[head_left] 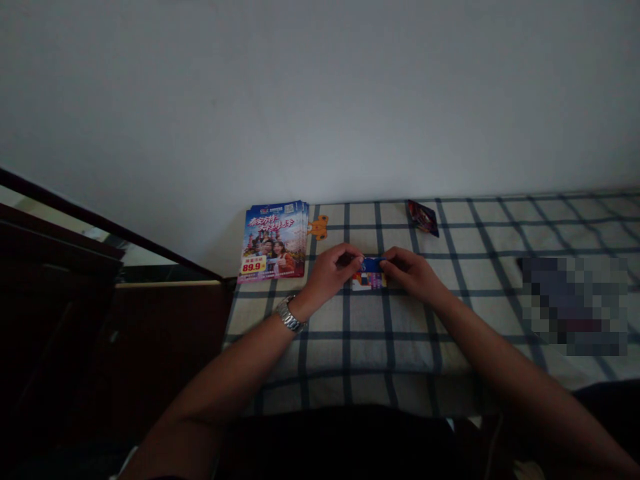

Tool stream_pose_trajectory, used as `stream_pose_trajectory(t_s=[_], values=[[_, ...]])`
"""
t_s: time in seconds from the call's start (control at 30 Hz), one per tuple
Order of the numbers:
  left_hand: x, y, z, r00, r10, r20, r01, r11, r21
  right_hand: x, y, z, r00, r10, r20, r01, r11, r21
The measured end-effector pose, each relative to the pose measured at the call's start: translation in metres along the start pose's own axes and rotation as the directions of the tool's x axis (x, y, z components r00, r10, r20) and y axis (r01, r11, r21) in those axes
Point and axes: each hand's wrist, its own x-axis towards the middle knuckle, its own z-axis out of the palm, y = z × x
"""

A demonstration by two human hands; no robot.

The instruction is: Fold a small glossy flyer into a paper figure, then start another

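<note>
Between my two hands is a small folded flyer, blue along its top with a colourful print below. My left hand, a metal watch on its wrist, pinches the flyer's upper left part between thumb and fingers. On the upper right, my right hand grips the same paper with thumb and fingertips. The paper is low over the checked cloth; whether it touches the cloth I cannot tell. Left of my left hand lies a stack of printed flyers, slightly fanned, blue and pink.
An orange bear-shaped piece lies beside the stack. A dark folded paper rests farther back, near the wall. At the right, a blurred-out object is on the checked tablecloth. Dark furniture stands left of the table.
</note>
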Motion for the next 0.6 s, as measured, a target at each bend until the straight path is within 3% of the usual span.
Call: stream_pose_trajectory(t_s=[0.2, 0.43, 0.6], values=[[-0.0011, 0.0041, -0.0007, 1.000, 0.001, 0.021, -0.001, 1.000, -0.019, -0.0005, -0.0053, -0.0017, 1.000, 0.005, 0.030, -0.003, 0.998, -0.068], [-0.0011, 0.0032, 0.0005, 0.999, -0.027, 0.025, 0.028, 0.999, -0.020, -0.0008, -0.0060, -0.0040, 0.999, 0.003, -0.037, -0.009, 0.986, -0.166], [-0.0011, 0.0005, 0.0005, 1.000, -0.018, 0.004, 0.018, 1.000, -0.001, -0.0004, -0.0030, -0.0041, 0.998, -0.009, -0.064, 0.000, 0.989, -0.147]])
